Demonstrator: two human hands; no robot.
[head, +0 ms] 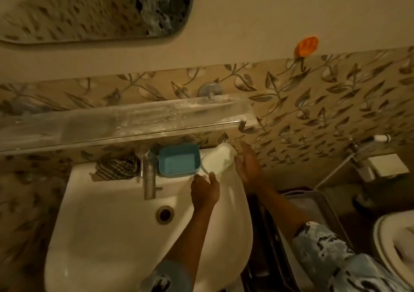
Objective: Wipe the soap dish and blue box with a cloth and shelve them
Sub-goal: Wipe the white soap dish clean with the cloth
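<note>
Your right hand (247, 165) cups the far right side of a pale white oval plastic soap dish (218, 159), tilted at the back right corner of the white ceramic washbasin (125, 235). Your left hand (205, 189), fingers loosely spread and holding nothing, reaches toward the dish's near edge, touching or almost touching it. Just left of the dish, against it, a blue rectangular plastic box (179, 163) sits on the basin's back ledge beside the metal tap (147, 175). A striped cloth (117, 167) lies bunched left of the tap, well away from both hands. The clear glass shelf (125, 123) above looks bare. By my judgement, wiping and shelving both remain.
</note>
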